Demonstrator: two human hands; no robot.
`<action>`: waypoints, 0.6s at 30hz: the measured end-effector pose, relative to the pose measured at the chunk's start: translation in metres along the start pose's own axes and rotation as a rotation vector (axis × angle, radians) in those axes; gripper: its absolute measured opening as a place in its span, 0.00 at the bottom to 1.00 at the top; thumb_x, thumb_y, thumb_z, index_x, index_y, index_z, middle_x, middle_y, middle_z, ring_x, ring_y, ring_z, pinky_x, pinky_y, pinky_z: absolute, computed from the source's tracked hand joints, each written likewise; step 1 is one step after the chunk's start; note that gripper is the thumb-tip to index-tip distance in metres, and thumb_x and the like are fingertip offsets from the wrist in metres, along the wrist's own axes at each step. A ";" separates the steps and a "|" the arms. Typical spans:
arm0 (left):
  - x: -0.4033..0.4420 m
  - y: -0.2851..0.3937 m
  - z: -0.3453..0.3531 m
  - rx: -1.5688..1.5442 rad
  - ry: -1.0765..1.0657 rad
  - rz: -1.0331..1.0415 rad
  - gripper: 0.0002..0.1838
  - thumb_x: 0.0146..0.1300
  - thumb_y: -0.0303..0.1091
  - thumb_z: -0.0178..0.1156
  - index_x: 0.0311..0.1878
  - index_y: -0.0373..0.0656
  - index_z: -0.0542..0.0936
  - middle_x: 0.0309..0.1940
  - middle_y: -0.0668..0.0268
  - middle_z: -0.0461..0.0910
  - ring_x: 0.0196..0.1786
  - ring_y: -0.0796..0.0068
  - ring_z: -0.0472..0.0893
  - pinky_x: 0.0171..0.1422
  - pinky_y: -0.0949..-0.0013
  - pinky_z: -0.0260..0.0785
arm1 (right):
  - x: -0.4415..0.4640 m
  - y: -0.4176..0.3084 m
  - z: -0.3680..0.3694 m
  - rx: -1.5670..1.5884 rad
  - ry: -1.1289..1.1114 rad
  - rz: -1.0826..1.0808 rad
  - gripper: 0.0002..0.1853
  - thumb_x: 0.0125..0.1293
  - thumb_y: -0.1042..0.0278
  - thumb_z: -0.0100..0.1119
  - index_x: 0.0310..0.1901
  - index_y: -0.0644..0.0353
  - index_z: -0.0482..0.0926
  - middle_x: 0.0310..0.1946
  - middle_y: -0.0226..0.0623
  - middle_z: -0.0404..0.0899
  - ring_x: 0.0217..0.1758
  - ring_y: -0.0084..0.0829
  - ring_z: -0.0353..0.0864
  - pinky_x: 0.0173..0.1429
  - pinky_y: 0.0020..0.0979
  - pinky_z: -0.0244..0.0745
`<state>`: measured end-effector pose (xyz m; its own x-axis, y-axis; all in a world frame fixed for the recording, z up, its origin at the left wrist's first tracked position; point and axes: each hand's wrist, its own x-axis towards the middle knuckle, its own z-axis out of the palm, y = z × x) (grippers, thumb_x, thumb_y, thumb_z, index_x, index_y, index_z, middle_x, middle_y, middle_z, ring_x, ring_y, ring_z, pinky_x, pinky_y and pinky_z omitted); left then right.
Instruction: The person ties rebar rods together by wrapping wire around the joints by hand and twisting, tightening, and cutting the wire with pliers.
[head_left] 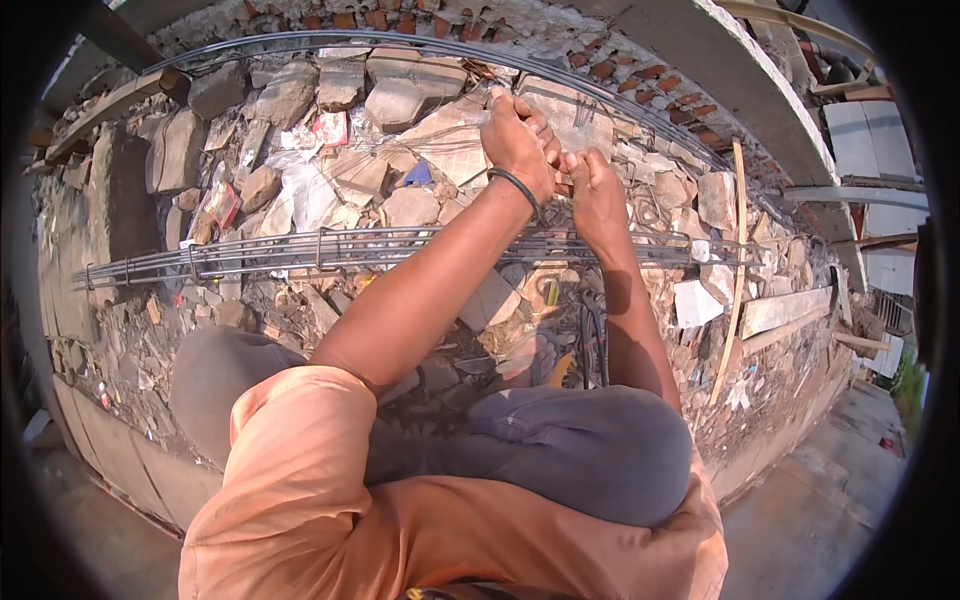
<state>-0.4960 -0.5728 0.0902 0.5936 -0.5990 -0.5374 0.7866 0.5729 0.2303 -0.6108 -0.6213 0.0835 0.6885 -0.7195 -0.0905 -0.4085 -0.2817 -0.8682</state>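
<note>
My left hand (517, 142), with a black band at the wrist, is closed in front of me above the rubble. Thin wire strands (400, 148) run leftward from it over the broken slabs. Close on its right, my right hand (597, 198) is also closed, its fingers nearly touching the left ones. Whatever lies between the right fingers is too small to make out. Nearer my body, a bundle of steel bars (370, 245) with stirrup-like ties crosses below both wrists. Dark looped rods or cords (590, 335) lie beside my right forearm.
More long steel bars (430, 42) curve along the exposed brick wall (650, 75). Concrete chunks (410, 95) and litter cover the ground. A thin wooden strip (738, 260) and a board (787, 310) lie at right; a concrete beam (780, 85) runs along the upper right.
</note>
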 end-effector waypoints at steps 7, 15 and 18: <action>0.010 0.017 0.002 0.011 -0.033 -0.002 0.18 0.75 0.48 0.40 0.31 0.48 0.63 0.15 0.72 0.59 0.15 0.78 0.56 0.18 0.71 0.49 | -0.013 -0.001 0.000 -0.041 -0.139 -0.123 0.15 0.74 0.58 0.50 0.48 0.62 0.79 0.28 0.33 0.78 0.33 0.23 0.78 0.36 0.30 0.71; 0.029 0.071 -0.021 1.108 -0.675 -0.226 0.21 0.75 0.47 0.48 0.41 0.36 0.79 0.42 0.49 0.83 0.40 0.64 0.85 0.48 0.63 0.80 | 0.002 0.002 -0.062 -0.386 -0.320 -0.276 0.17 0.67 0.58 0.60 0.49 0.61 0.82 0.41 0.43 0.83 0.46 0.37 0.81 0.53 0.36 0.73; 0.033 0.073 -0.031 1.020 -0.668 -0.175 0.22 0.73 0.46 0.51 0.47 0.33 0.80 0.47 0.47 0.82 0.44 0.64 0.85 0.47 0.68 0.81 | 0.012 0.005 -0.070 -0.353 -0.384 -0.315 0.15 0.67 0.63 0.59 0.52 0.59 0.82 0.42 0.42 0.84 0.50 0.36 0.82 0.56 0.38 0.74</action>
<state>-0.4245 -0.5336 0.0646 0.2017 -0.9640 -0.1732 0.4589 -0.0632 0.8863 -0.6471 -0.6758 0.1121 0.9485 -0.3057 -0.0827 -0.2793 -0.6846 -0.6733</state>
